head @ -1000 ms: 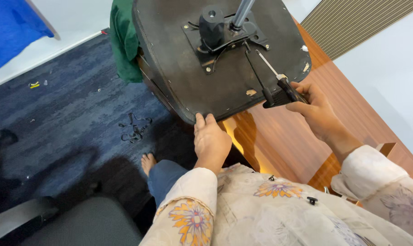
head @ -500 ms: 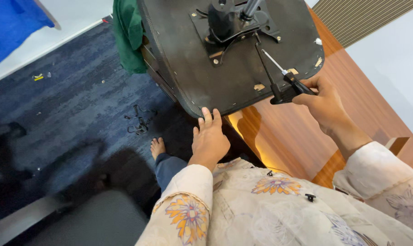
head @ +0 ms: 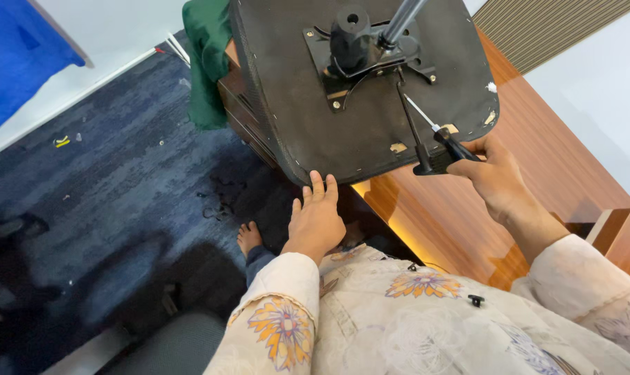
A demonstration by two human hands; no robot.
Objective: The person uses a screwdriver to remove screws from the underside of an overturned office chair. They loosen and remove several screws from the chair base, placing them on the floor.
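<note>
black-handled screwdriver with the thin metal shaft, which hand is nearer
Right. The right hand grips the black-handled screwdriver; the left hand presses the black seat base's front edge, apart from it.

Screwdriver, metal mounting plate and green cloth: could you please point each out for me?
screwdriver (head: 452,144), head view, on its black handle.
metal mounting plate (head: 325,71), head view, on its left side.
green cloth (head: 209,48), head view, on its middle.

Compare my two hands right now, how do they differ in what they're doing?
The left hand lies open, fingers flat against the near edge of the upturned chair seat; the right hand is closed in a grip around the black handle of a screwdriver. The left holds nothing; the right points the screwdriver's shaft towards the metal plate. Both are bare and reach from floral sleeves.
</note>
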